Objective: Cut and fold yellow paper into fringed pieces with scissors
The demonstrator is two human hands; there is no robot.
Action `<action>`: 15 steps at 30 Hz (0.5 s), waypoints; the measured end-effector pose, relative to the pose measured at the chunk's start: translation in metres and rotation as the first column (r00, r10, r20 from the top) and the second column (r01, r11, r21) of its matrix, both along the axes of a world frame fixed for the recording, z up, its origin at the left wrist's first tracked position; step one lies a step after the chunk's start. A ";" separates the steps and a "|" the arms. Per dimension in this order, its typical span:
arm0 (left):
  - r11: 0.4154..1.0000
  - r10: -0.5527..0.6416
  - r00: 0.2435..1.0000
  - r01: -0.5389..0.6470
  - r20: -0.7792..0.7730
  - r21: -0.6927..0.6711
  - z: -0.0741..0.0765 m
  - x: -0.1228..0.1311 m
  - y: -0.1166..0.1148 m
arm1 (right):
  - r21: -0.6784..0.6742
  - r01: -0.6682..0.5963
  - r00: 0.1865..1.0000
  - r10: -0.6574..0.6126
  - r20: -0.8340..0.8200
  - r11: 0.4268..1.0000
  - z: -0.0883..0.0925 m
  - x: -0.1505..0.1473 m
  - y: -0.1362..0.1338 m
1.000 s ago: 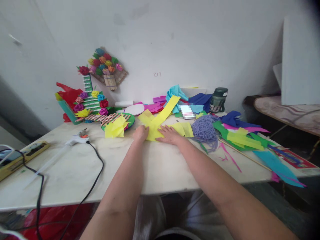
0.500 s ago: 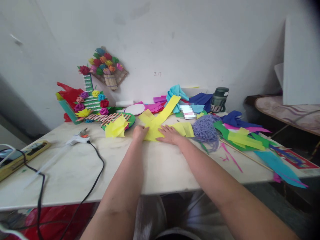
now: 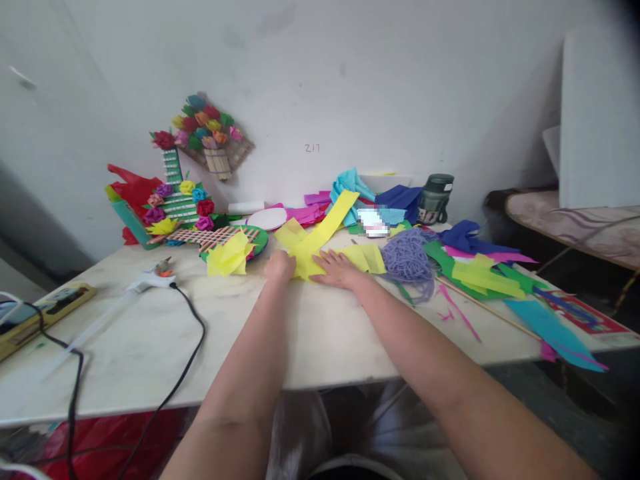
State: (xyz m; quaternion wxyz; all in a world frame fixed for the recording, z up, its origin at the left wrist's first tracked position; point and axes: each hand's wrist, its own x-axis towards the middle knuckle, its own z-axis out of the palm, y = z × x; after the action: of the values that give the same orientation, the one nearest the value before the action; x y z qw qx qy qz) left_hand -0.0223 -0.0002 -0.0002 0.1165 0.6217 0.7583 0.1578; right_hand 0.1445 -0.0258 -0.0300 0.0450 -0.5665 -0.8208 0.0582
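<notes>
Yellow crepe paper [image 3: 320, 241] lies in overlapping strips at the middle of the table, one strip slanting up to the right. My left hand [image 3: 280, 267] is curled closed at the paper's left edge, its fingertips hidden. With fingers spread, my right hand [image 3: 339, 269] lies flat on the paper. Left of my hands is a crumpled yellow paper piece [image 3: 229, 255], resting against a green round base with a pink stick lattice [image 3: 215, 237]. A tangle of purple yarn [image 3: 409, 257] sits to the right of my right hand.
A glue gun [image 3: 153, 280] with a black cord and a yellow power strip [image 3: 47, 317] are at left. Paper-flower crafts [image 3: 175, 193] stand behind. At right are a dark bottle [image 3: 435, 200], coloured paper [image 3: 475, 273] and a thin stick [image 3: 490, 310].
The view has shifted slightly, so the scene sits a little further left. My left hand has curled more at the paper's edge. My right hand stays flat on the paper.
</notes>
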 end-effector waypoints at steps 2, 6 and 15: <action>1.000 -0.008 1.000 0.008 -0.025 -0.002 0.000 0.000 0.000 | -0.007 0.004 1.000 -0.004 0.002 1.000 0.001 -0.001 -0.001; 0.999 -0.053 0.997 0.053 -0.051 0.001 -0.001 -0.003 0.001 | -0.014 0.004 1.000 -0.004 0.013 1.000 0.004 -0.001 -0.002; 0.997 -0.066 0.995 0.068 -0.070 0.027 -0.001 -0.003 -0.003 | -0.003 0.022 0.998 -0.022 -0.052 1.000 0.004 -0.001 -0.005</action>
State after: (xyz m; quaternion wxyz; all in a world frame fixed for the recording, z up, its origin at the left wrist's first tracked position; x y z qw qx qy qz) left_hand -0.0256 -0.0035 -0.0007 0.0861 0.6537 0.7380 0.1433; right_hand 0.1436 -0.0312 -0.0260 0.0663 -0.5740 -0.8129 0.0736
